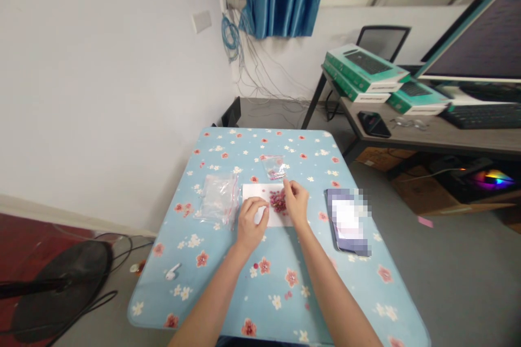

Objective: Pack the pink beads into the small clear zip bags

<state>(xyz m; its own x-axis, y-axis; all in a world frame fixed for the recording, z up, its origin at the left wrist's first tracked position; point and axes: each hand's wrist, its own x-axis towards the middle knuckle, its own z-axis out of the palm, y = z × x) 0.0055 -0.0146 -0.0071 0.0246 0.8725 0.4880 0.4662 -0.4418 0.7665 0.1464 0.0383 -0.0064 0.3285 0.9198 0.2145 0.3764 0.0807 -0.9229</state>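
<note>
A pile of small dark red and pink beads (278, 203) lies on a white sheet of paper (253, 191) in the middle of the table. My left hand (251, 223) rests over the paper's left part, fingers curled and thumb close to the fingertips, just left of the beads. Whatever it pinches is too small to make out. My right hand (297, 200) is at the right edge of the pile, thumb and forefinger pressed together; I cannot see what is between them. Beyond the paper is a small clear bag (274, 165) with some reddish pieces in it.
Flat clear plastic bags (218, 198) lie left of the paper on the flowered table (228, 303). A blurred-out tablet or phone (350, 222) is on the right, a white earbud (173, 271) at front left. A desk (431, 133) with green keyboard boxes (362, 70) stands at right.
</note>
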